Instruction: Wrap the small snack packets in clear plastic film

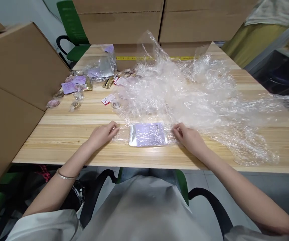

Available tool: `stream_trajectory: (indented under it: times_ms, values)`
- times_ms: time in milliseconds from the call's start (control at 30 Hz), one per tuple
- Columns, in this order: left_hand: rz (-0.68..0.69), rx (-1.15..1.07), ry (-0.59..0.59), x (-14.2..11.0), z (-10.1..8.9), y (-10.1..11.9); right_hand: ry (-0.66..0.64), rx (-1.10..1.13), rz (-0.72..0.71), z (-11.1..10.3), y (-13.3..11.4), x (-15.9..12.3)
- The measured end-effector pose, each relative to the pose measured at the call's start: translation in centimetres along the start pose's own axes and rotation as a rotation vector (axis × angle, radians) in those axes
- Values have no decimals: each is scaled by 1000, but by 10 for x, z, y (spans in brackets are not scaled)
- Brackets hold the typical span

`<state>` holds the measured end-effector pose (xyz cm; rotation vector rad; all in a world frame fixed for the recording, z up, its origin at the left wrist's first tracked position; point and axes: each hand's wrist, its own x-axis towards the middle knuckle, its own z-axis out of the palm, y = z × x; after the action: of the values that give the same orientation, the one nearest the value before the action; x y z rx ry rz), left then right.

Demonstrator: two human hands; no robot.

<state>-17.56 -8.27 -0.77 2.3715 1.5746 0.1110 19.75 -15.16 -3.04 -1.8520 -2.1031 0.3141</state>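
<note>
Flat on the wooden table (pixel 66 134), close to its front edge, lies a silver pouch with a purple card (pixel 149 134) on top, and clear plastic film covers both. To its left, my left hand (pixel 104 134) is closed, pinching the end of the film. My right hand (pixel 187 136) pinches the film on the other side, just right of the pouch. Behind my hands spreads a large crumpled heap of clear plastic film (pixel 184 90), which hides part of the tabletop. The fingertips of both hands are partly hidden.
Small wrapped packets (pixel 76 105), purple cards (pixel 70 87) and a red-and-white card (pixel 108 99) are scattered at the back left. A cardboard box (pixel 13 73) stands along the left side. More large boxes (pixel 119 26) line the far edge. A green chair (pixel 74 30) stands beyond.
</note>
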Motion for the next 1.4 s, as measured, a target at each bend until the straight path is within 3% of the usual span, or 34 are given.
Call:
stream_trajectory:
  times_ms: [100, 200, 267, 300, 367, 400, 467, 600, 733, 833, 933, 1033, 1167, 1300, 1400]
  values:
    - [7, 154, 17, -8, 2, 5, 23, -131, -20, -2, -3, -7]
    - [50, 256, 264, -23, 4, 24, 202, -279, -81, -10, -18, -23]
    - [170, 239, 389, -33, 9, 46, 279, -323, -189, -15, -30, -34]
    - [259, 196, 392, -37, 12, 59, 263, -317, -245, -15, -35, -39]
    - [443, 99, 241, -40, 22, 88, 153, -264, -325, -10, -41, -45]
    - [459, 64, 180, -39, 28, 102, 96, -238, -334, -5, -42, -46]
    - [383, 55, 114, -31, 40, 127, 47, -218, -301, 7, -39, -42]
    - [180, 157, 50, -12, 51, 156, 104, -269, -242, 19, -30, -30]
    - [139, 269, 31, -6, 46, 162, 213, -331, -235, 12, -32, -27]
    - [150, 285, 100, -9, 47, 157, 346, -260, -238, 7, -35, -30]
    - [168, 262, 175, -14, 53, 151, 444, -135, -213, 10, -39, -31]
    - [186, 225, 196, -19, 57, 149, 460, 39, -92, 17, -47, -29]
    - [158, 170, 257, -23, 58, 152, 283, 523, 86, 25, -64, -27]
    - [113, 151, 367, -24, 63, 155, 37, 1188, 136, 19, -81, -26]
    - [106, 151, 433, -24, 73, 158, -33, 1541, 328, 8, -90, -20]
